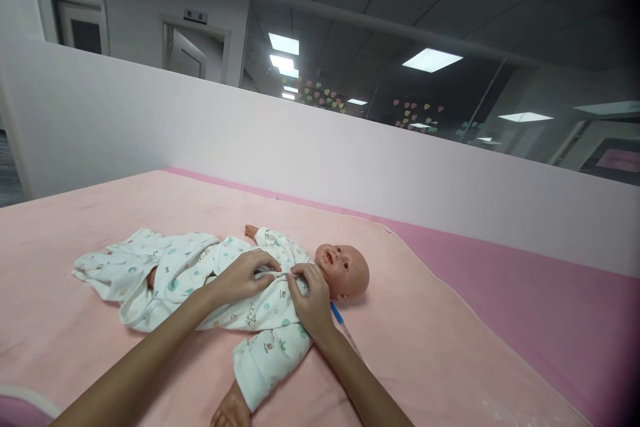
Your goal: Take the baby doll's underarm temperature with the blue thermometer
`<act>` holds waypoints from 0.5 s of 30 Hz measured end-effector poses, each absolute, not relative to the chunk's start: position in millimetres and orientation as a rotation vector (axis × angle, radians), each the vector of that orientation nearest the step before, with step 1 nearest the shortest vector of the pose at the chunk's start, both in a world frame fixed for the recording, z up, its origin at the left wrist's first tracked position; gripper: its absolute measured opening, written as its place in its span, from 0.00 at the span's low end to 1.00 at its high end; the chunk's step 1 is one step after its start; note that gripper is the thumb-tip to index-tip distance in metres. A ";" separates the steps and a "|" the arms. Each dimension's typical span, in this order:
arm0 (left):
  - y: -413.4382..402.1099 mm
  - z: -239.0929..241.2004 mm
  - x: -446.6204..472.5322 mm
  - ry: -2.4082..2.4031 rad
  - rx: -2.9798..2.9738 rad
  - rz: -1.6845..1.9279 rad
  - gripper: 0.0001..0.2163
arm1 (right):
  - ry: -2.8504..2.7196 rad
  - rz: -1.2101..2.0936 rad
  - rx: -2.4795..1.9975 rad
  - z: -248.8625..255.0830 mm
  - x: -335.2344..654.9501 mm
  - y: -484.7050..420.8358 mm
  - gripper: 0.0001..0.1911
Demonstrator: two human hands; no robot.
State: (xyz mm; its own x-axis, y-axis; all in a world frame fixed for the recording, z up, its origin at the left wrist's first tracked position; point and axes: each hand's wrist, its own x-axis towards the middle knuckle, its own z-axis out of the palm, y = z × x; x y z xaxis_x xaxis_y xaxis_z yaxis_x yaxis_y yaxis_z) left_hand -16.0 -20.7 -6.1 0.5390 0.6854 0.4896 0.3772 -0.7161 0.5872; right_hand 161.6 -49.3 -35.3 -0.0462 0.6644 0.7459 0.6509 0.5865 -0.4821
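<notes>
A baby doll (pixel 344 269) lies on its back on a pink blanket (pixel 75 227), head to the right, dressed in a white patterned romper (pixel 200 267). My left hand (pixel 245 275) rests on the doll's chest, fingers pinched on the romper's front edge near the collar. My right hand (pixel 311 297) is closed on the opposite edge of the romper just below the doll's chin. The two hands nearly meet at the neckline. One bare doll hand (pixel 231 408) sticks out of a sleeve toward me, and the other (pixel 250 232) points away.
A blue and white pen-like object (pixel 343 327) lies on the blanket beside my right wrist. A darker pink mattress surface (pixel 525 300) extends to the right. A low white partition wall (pixel 300 147) runs behind the bed.
</notes>
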 end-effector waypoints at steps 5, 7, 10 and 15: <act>-19.2 -9.6 -15.4 0.892 2.452 1.037 0.10 | -1.743 0.006 -1.122 -34.9 160.8 -49.0 0.03; -18.7 -9.7 -15.3 0.874 2.413 1.044 0.10 | -1.749 0.005 -1.124 -35.2 160.8 -48.5 0.03; -18.4 -9.4 -14.9 0.837 2.341 1.059 0.10 | -1.750 0.011 -1.122 -35.9 160.8 -47.8 0.03; -18.6 -10.3 -14.3 0.823 2.312 1.072 0.11 | -1.742 0.013 -1.115 -36.6 160.8 -47.7 0.03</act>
State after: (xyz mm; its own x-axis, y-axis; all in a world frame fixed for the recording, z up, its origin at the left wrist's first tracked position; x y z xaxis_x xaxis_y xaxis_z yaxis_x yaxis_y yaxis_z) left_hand -14.3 -18.6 -10.3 0.5177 0.6817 0.5170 0.3234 -0.7154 0.6194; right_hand 160.8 -47.7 -36.6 -0.0480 0.6766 0.7348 0.6652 0.5704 -0.4818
